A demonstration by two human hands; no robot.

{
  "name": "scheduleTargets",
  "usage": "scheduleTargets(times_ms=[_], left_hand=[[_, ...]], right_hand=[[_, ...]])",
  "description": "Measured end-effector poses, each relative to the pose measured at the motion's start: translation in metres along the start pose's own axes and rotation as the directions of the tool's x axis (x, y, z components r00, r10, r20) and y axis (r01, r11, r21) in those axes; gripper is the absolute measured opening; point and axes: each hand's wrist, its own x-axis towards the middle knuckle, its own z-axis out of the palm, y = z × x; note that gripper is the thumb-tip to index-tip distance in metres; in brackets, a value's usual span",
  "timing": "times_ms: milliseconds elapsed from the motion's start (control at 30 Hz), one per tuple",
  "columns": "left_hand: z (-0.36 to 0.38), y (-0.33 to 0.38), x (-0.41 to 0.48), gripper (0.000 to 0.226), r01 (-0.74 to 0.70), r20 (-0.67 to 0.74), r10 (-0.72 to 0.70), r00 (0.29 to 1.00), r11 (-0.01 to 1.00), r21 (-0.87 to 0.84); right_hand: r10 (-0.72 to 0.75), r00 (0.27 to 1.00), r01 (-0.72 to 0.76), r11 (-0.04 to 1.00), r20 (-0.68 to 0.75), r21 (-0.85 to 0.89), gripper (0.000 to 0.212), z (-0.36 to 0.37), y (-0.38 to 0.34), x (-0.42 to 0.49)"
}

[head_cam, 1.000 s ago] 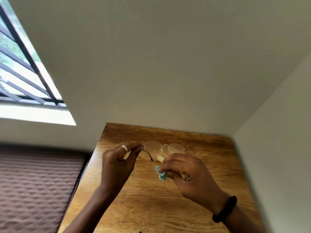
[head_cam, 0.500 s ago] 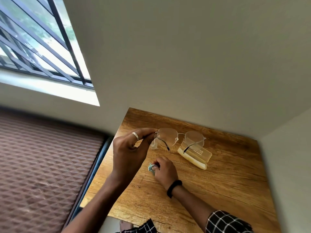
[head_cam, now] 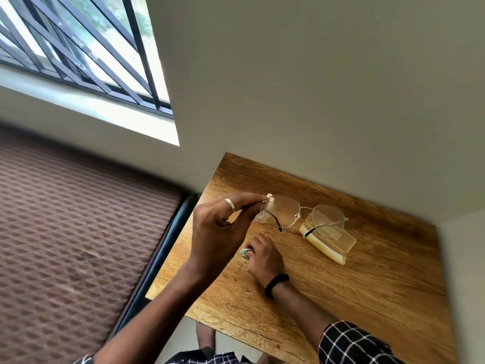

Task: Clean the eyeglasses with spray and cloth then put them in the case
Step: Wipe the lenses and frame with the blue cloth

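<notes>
My left hand [head_cam: 223, 227] pinches the thin-rimmed eyeglasses [head_cam: 304, 215] at their left hinge and holds them above the wooden table [head_cam: 367, 285], temples unfolded toward me. Beneath the right lens lies the pale translucent glasses case [head_cam: 330, 244], shut, on the table. Lower down, my right hand [head_cam: 263, 254] rests on the table with its fingers closed around a crumpled light-blue cloth [head_cam: 245, 253], of which only a small bit shows. A small clear object [head_cam: 259, 219] sits behind the left lens; I cannot tell what it is.
The table stands in a corner, with walls at its back and right. A window [head_cam: 78, 48] with dark bars is at upper left. A brown textured surface [head_cam: 65, 245] lies left of the table, past a dark edge strip.
My right hand left the glasses and dropped to the table with the cloth. The view swung right and back, so the case came into sight. My left hand kept holding the glasses.
</notes>
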Motion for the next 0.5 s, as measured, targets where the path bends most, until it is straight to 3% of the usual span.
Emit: scheduleTargets(times_ms=[333, 500], left_hand=[[0.016, 0.005, 0.007, 0.015, -0.018, 0.053, 0.020, 0.998, 0.999, -0.034], [0.030, 0.011, 0.011, 0.015, -0.028, 0.074, 0.033, 0.997, 0.997, -0.065]], right_hand=[[-0.005, 0.992, 0.013, 0.998, -0.125, 0.065, 0.034, -0.016, 0.018, -0.028], [0.179, 0.931, -0.121, 0.974, -0.319, 0.193, 0.018, -0.061, 0.051, -0.072]])
